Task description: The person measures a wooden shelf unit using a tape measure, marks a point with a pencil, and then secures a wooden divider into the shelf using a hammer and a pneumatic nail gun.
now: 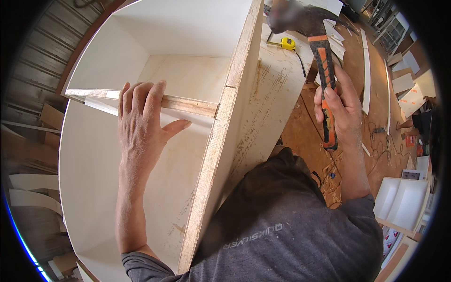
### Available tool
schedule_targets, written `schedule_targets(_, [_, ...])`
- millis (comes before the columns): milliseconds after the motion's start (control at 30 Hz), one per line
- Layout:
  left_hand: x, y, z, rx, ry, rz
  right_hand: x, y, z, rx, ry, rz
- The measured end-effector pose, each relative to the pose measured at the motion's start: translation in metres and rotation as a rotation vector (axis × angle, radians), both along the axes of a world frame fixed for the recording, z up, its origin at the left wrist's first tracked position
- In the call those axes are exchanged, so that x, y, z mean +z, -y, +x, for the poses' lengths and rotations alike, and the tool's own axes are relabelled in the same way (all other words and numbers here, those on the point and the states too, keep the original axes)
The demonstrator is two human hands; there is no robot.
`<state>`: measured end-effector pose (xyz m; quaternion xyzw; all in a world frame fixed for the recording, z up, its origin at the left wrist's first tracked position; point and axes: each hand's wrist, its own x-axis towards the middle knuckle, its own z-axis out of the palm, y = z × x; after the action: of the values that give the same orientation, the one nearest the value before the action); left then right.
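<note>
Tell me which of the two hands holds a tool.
The right hand grips a hammer with an orange and black handle. The left hand holds no tool; it lies flat over the cabinet's shelf edge.

Cabinet: fills the left and centre, its open side facing up at the camera.
Shelf board: runs across inside the cabinet, from the left wall to the side panel.
Left hand: inside the cabinet, fingers laid over the shelf board's front edge.
Side panel: stands between the two hands, cabinet interior on its left.
Right hand: right of the side panel, outside the cabinet.
Hammer: in the right hand, head above the panel's far end.
Tape measure: on the panel's outer face, just under the hammer head.
Floor: right of the cabinet, boards scattered across it.
</note>
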<state>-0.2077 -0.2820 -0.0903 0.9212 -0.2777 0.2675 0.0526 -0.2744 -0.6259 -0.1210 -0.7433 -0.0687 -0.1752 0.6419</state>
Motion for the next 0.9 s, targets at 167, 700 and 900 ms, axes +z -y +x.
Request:
schedule_targets(167, [0.004,0.001,0.002,-0.021,-0.035,-0.019,0.047,-0.003,-0.008,0.171,-0.048,-0.308])
schedule_targets(700, [0.010,-0.006,-0.002,-0.036,-0.090,0.009,0.134,-0.034,0.004,0.376,0.222,-0.990])
schedule_targets(900, [0.008,-0.004,-0.002,-0.048,-0.080,0.002,0.136,-0.034,-0.002,0.420,0.078,-1.132])
